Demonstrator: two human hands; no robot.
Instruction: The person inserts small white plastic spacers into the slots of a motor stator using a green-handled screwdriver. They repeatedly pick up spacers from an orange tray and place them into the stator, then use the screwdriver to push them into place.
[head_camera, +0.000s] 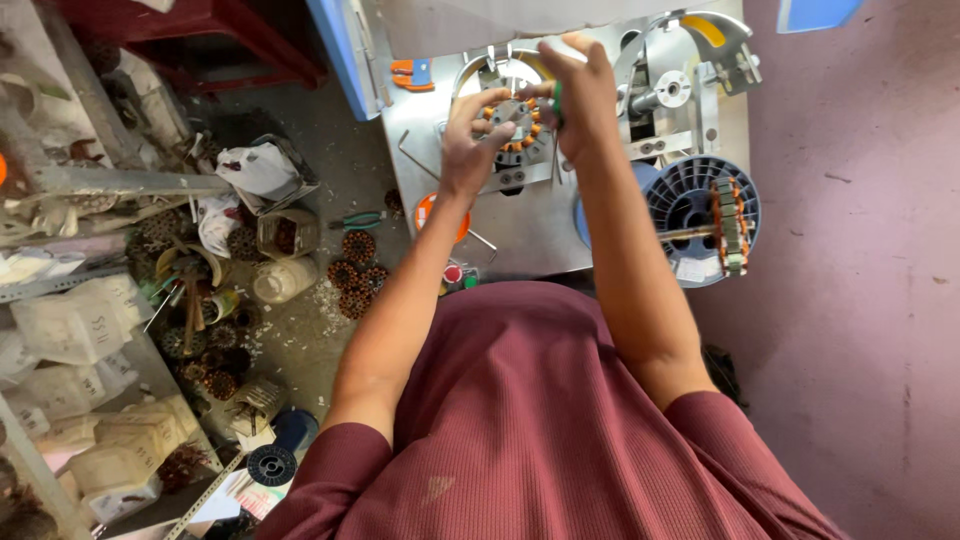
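Observation:
A round stator with orange-tipped poles sits on the fixture of a grey metal winding machine. My left hand grips the stator's left edge with its fingers curled over it. My right hand is at the stator's right side and pinches a small green-handled tool. Both forearms reach up from my maroon shirt.
A blue wire spool with a wound stator on a shaft sits at the machine's right. An orange disc lies on the plate. On the floor at left are several stators, jars, pliers, and shelves with white boxes.

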